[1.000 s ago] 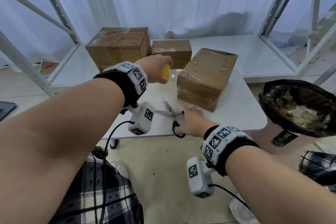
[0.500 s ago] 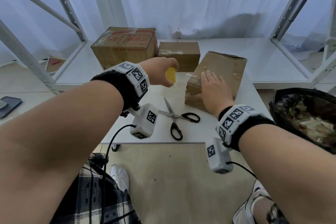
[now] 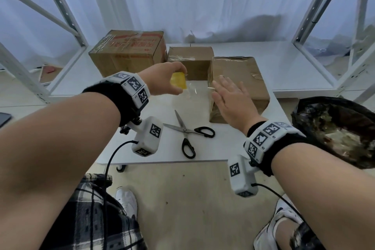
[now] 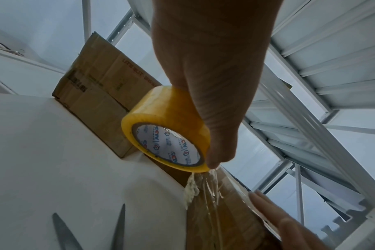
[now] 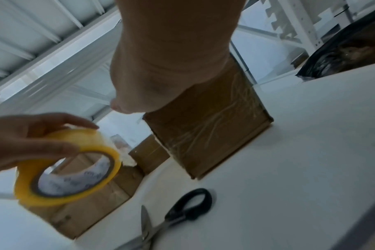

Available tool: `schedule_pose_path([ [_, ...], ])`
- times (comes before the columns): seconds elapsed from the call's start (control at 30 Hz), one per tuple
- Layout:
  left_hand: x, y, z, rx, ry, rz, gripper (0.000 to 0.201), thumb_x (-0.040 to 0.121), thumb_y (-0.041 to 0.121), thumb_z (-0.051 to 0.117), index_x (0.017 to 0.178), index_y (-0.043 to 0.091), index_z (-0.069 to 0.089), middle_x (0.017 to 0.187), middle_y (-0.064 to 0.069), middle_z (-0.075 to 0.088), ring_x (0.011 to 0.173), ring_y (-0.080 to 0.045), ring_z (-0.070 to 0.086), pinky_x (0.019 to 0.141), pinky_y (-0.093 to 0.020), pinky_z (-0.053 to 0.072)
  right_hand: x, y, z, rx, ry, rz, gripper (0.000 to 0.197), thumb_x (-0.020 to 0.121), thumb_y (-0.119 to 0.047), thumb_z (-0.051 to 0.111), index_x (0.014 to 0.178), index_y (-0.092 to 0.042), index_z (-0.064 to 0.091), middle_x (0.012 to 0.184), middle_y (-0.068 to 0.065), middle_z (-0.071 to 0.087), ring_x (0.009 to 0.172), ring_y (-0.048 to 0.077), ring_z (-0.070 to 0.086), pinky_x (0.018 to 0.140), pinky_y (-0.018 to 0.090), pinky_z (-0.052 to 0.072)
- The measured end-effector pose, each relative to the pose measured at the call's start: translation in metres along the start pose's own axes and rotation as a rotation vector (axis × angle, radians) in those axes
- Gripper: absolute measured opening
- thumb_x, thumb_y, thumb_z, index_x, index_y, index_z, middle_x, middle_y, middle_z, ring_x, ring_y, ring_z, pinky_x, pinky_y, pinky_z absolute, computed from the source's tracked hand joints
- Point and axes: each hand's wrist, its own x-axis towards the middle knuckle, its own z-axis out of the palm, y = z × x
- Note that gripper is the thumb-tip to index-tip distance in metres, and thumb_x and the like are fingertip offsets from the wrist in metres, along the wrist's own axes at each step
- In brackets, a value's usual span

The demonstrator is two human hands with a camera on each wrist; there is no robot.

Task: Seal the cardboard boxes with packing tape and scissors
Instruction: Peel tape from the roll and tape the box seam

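**Tape drawn from roll to box, scissors lying idle**

A white rectangular tabletop (image 3: 142,149) carries the work, with a white metal shelving frame (image 3: 316,2) and a pale curtain behind it. A black-lined waste bin (image 3: 334,128) stands at the table's right edge. On the low shelf beyond sit a large brown cardboard carton with red printing (image 3: 129,53) and, just beside it, a smaller plain brown box (image 3: 190,57). The brown cardboard box being sealed (image 3: 245,75) rests on the table's far right part, its near face wrinkled with clear tape.

The right hand (image 3: 233,101) lies flat with straight fingers against that box's upper left edge, gripping nothing. The left hand (image 3: 162,79) curls round a yellow roll of clear packing tape (image 3: 178,80), held above the table just left of the box; a crumpled clear strip (image 4: 198,191) runs from the roll to the box (whether it is stuck down cannot be told). Black-handled steel scissors (image 3: 187,132) lie blades apart on the table, near both hands and touched by neither.
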Motion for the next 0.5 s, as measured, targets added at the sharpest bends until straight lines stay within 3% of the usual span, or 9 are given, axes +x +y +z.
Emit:
schedule_pose_path([
  [0.17,0.001,0.003,0.004,0.001,-0.011,-0.010,0.056,0.085,0.028,0.070,0.135,0.021,0.045,0.136,-0.003,0.050,0.111,-0.021,0.054,0.090,-0.030,0.044,0.002,-0.010,0.020,-0.181,0.025,-0.017,0.046,0.104,-0.036,0.018,0.148,-0.029,0.032,0.160,-0.002,0.016,0.148,0.018,0.011,0.118,0.047,-0.001],
  [0.27,0.000,0.003,0.005,-0.001,-0.013,-0.010,0.056,0.085,0.028,0.070,0.135,0.021,0.045,0.135,-0.002,0.051,0.112,-0.020,0.053,0.087,-0.026,0.041,0.004,-0.008,0.026,-0.252,0.081,-0.044,0.038,0.104,-0.031,0.028,0.133,-0.023,0.051,0.158,0.003,0.025,0.146,0.024,0.021,0.118,0.050,0.006],
  [0.37,0.000,0.002,0.006,0.009,-0.020,-0.009,0.056,0.085,0.028,0.070,0.135,0.021,0.045,0.135,-0.002,0.051,0.114,-0.020,0.053,0.089,-0.026,0.041,0.006,-0.008,0.027,-0.292,0.110,-0.066,0.031,0.101,-0.028,0.037,0.119,-0.018,0.060,0.156,0.007,0.029,0.144,0.028,0.026,0.117,0.053,0.010],
  [0.5,0.000,0.002,0.007,0.010,-0.030,-0.012,0.056,0.085,0.028,0.070,0.135,0.021,0.045,0.135,-0.002,0.051,0.114,-0.020,0.053,0.090,-0.027,0.042,0.007,-0.016,0.022,-0.392,-0.033,-0.039,0.034,0.098,-0.039,0.037,0.106,-0.026,0.067,0.161,0.007,0.011,0.147,0.031,0.012,0.113,0.063,0.005],
])
